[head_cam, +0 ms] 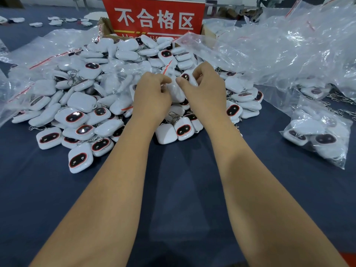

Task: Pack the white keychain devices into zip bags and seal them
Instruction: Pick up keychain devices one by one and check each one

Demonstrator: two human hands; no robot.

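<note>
A dark blue table [173,189] fills the room's foreground, a red sign [154,16] standing at its far edge; a heap of devices [81,116] covers the middle, loose bags [289,45] piled toward the far right corner, one filled bag [317,135] near the right edge. Above the heap, the left hand [152,93] and right hand [206,89] both pinch a bag [173,87] with curled fingers, a device seemingly inside; the film looks thin, slippery and limp, best held at its red zip strip; the devices look hard, light and smooth.
</note>
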